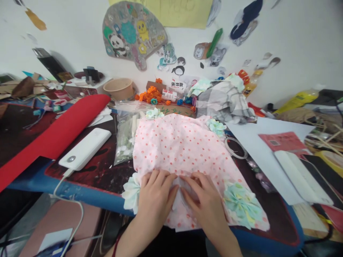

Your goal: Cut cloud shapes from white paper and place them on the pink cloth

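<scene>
A pink cloth [177, 142] with red dots lies spread over the table's front edge. Pale green fabric flowers sit around it, with one flower [241, 201] at the lower right, one [132, 192] at the lower left, and two smaller ones at the top corners. On the lower middle of the cloth, my left hand [158, 191] and my right hand [202, 194] face each other. Thumb and fingertips of each are closed on a small piece of pale whitish fabric [178, 196] between them. My palms rest on the pink cloth, and some fingertips are hidden.
To the left lie a white power bank [85, 149] with a cable and a long red strip [59, 134]. A plastic bag [124, 142] touches the cloth. White paper [265, 157], a white phone-like slab [302, 176] and a roll of tape [332, 160] lie right.
</scene>
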The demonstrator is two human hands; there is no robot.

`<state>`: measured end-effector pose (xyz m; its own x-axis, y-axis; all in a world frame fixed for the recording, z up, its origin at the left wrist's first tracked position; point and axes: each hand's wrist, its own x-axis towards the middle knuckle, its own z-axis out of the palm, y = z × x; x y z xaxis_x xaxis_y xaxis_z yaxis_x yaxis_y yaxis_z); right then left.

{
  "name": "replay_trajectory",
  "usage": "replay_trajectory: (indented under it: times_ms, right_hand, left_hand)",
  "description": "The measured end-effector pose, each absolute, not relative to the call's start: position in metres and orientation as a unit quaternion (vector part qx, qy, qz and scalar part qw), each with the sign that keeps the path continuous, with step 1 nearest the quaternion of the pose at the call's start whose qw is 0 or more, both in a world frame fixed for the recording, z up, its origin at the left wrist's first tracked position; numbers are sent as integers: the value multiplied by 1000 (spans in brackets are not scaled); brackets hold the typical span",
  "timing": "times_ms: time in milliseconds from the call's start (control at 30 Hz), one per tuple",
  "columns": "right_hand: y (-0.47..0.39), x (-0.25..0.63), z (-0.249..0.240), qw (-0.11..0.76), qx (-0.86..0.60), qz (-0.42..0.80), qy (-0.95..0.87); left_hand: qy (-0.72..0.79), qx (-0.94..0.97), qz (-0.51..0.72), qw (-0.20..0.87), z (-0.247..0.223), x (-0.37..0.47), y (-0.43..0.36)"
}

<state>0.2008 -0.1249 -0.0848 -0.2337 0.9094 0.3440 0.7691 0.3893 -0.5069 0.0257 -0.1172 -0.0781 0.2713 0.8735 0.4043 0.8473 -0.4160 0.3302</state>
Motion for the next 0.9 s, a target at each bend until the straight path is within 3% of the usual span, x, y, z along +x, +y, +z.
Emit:
replay_trajectory:
  times_ms: [300,667,900]
  right_hand:
    - [-126,201,-85,295,-548,123,-773]
    - [-127,203,-85,336,-543,127,-759]
    - [-129,198,-86,298,-530,64,-791]
  left_hand:
    - [524,792,306,63,-75,26,-116]
    - [518,788,332,7,-82,25,-121]
    - [501,810,301,-49,-84,22,-125]
